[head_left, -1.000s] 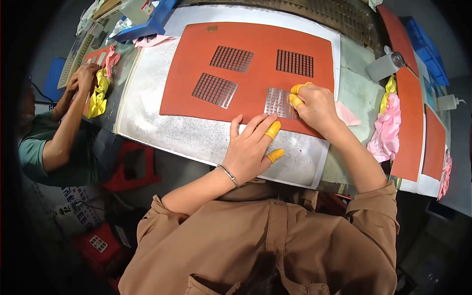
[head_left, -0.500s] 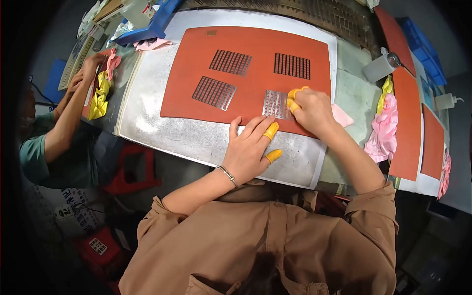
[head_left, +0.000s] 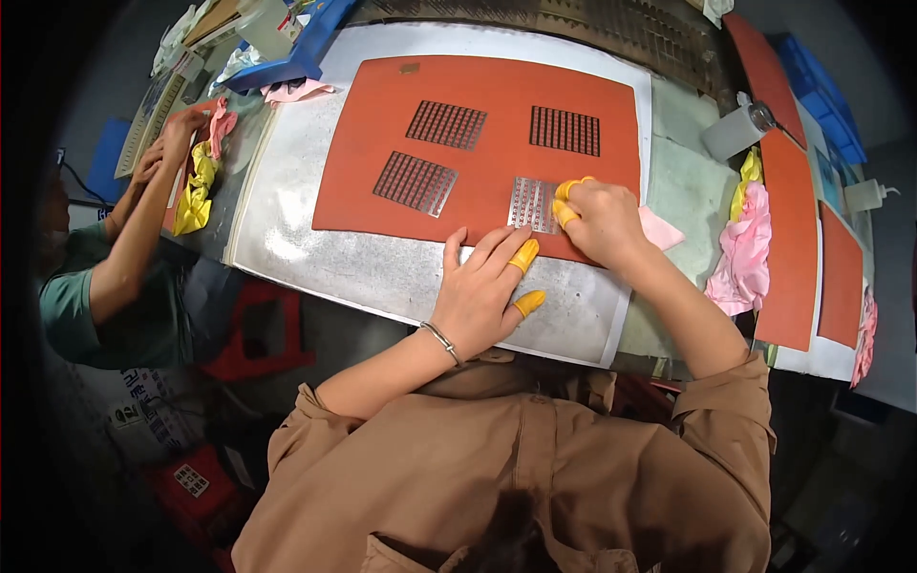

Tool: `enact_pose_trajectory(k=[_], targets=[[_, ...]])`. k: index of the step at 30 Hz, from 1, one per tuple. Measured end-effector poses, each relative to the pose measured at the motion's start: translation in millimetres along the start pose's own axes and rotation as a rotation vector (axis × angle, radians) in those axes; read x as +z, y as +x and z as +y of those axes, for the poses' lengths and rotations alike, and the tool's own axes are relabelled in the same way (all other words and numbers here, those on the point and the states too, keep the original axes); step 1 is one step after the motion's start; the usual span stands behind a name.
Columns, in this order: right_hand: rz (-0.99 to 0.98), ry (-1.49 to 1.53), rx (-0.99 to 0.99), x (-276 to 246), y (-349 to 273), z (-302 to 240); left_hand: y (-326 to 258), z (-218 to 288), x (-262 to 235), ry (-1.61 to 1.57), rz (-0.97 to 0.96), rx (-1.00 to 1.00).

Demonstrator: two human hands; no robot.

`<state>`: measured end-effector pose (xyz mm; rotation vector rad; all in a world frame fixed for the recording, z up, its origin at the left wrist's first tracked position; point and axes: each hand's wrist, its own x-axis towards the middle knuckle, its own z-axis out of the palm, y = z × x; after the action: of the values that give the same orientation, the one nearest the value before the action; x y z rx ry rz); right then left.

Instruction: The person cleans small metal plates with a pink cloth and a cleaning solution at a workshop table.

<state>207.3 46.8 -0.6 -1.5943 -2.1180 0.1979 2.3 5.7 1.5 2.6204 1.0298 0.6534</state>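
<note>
Four thin dark metal sheets with rows of small cut-outs lie on an orange-red mat (head_left: 497,86). My right hand (head_left: 606,218) is curled over the right side of the nearest metal sheet (head_left: 528,202), which looks shinier than the others. Yellow finger cots cover two of its digits, and a pink cloth (head_left: 661,229) sticks out from under it. My left hand (head_left: 482,286) lies spread at the mat's near edge, fingertips against that sheet's lower edge. It also wears yellow finger cots. The other sheets are upper left (head_left: 446,125), lower left (head_left: 415,183) and upper right (head_left: 565,131).
A clear bottle (head_left: 735,132), crumpled pink cloth (head_left: 743,253) and more orange mats (head_left: 789,239) are at the right. A blue tray (head_left: 296,57) stands at the back left. Another person's arms (head_left: 143,210) work at the far left, beside yellow cloth (head_left: 196,191).
My right hand has shifted slightly left over the nearest sheet, and the pink cloth's corner has moved a little with it. My left hand stays in place.
</note>
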Motion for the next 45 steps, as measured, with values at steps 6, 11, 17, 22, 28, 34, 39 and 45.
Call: enact_pose_trajectory(k=[6,11,17,22,28,34,39,45], targets=[[-0.046,-0.055,-0.006,-2.0,-5.7,-6.2,0.3,-1.0,-0.3,0.014,0.01,0.0],[0.039,-0.039,0.027,-4.9,8.0,-2.7,1.6,0.8,-2.4,0.0,0.018,0.01],[0.001,-0.011,0.002,-1.9,-1.0,-4.9,1.6,-1.0,-0.1,-0.013,0.028,0.005],[-0.024,-0.082,-0.013,0.5,-2.0,-6.1,0.1,-3.1,0.3,-0.021,0.035,0.004],[0.026,-0.083,0.035,-5.7,1.2,-6.8,2.2,-1.2,-1.8,-0.016,0.029,0.021],[0.005,0.006,-0.018,-4.6,-13.8,-8.7,-0.2,-0.4,-0.1,-0.021,0.02,0.003],[0.016,0.04,-0.098,0.9,-5.6,-5.6,-1.7,-1.5,0.3,-0.003,0.005,0.001],[0.034,-0.048,-0.049,1.7,7.8,-0.5,1.0,-0.9,0.6,-0.003,0.024,0.002]])
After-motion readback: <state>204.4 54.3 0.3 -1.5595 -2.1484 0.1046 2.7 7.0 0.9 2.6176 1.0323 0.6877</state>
